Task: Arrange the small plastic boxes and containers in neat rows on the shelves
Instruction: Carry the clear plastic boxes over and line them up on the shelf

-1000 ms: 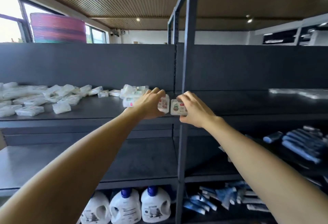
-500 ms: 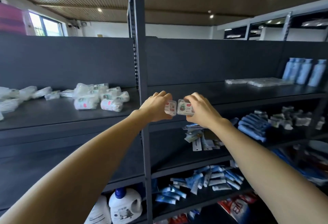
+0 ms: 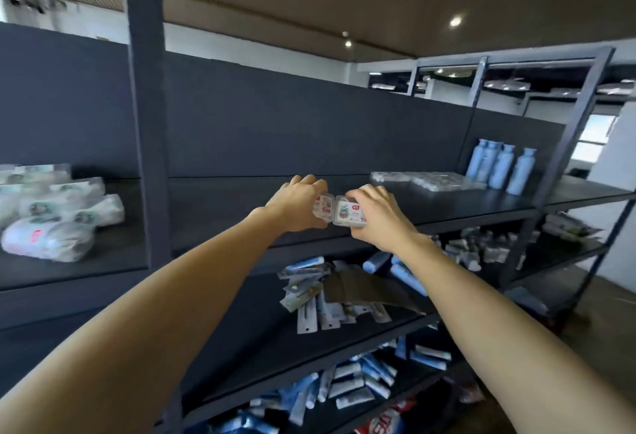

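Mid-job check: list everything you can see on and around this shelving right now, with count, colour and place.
Small plastic boxes: two, clear with printed labels, held side by side above the top shelf.
Flat clear packs: a row, count unclear, top shelf right.
Bottles: four, light blue, upright at its right end.
White soft packs: a heap, left bay.
Blue and white sachets: a loose pile, middle shelf.
Blue and white tubes: many, lower shelf.
Left hand: grips the left box.
Right hand: grips the right box.
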Available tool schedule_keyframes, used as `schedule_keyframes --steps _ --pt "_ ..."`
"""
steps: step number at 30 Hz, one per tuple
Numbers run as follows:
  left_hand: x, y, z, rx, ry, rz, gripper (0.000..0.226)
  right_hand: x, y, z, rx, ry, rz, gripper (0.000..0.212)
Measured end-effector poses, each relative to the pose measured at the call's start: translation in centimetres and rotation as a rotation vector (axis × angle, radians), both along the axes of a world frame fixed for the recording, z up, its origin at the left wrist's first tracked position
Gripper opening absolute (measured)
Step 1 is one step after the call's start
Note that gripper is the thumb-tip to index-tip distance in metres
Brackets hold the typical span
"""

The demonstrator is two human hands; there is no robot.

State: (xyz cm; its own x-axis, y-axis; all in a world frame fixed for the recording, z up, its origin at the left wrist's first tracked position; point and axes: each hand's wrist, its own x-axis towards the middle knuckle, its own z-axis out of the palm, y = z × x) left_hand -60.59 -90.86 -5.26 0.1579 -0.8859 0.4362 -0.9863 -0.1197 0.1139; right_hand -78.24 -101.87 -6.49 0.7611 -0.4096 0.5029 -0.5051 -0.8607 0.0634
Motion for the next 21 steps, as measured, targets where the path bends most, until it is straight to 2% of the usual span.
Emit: schedule_keyframes --steps 10,17,21 --pt "2.4 -12.9 0.1 0.021 0.019 -0.083 0.069 1.1 -11.0 -0.3 0.068 -0.04 -0.067 0.069" --pt "2.2 -20.1 -0.3 0.071 0.037 -0.099 0.075 0.5 -17.6 -1.1 0.14 -0.06 -0.077 0.058" --pt "1.2 -24.7 -0.2 0.109 0.028 -0.092 0.07 -0.5 -22.6 -0.8 0.201 -0.071 -0.082 0.056"
